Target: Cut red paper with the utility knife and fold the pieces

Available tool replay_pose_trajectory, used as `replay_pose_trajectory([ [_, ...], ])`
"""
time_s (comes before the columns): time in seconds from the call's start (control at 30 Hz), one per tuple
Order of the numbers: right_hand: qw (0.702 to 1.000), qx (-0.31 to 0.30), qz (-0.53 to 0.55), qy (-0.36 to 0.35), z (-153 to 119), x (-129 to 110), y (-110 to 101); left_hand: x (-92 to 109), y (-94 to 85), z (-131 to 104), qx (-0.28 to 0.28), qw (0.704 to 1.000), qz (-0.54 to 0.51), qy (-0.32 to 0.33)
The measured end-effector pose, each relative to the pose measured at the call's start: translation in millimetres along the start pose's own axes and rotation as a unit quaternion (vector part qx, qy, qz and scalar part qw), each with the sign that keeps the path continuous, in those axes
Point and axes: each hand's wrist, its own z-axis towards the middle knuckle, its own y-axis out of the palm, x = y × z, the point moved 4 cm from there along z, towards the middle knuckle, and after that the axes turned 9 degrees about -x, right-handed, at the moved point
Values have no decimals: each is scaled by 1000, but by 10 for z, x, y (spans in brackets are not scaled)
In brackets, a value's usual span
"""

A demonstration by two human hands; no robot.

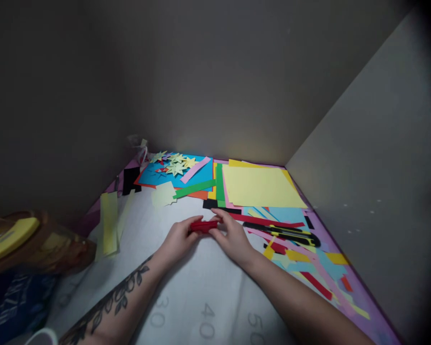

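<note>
Red folded paper (204,226) between my fingertips

I pinch its left end between the thumb and fingers of my left hand (181,237), and its right end the same way with my right hand (234,238), both hands over the white numbered sheet (187,297). Taking the red piece as the clock's centre, paper stars (176,167) lie heaped at eleven o'clock on a blue sheet (205,174), and a pale yellow sheet (266,187) tops a stack at two. My utility knife (283,233) rests at three, coloured scraps (316,275) at four, and yellow strips (109,223) at nine.
</note>
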Motion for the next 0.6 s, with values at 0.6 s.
replay_pose_trajectory([
  [0.6,981,84,155,80,18,114,-91,19,-120,-47,42,997,-47,-43],
])
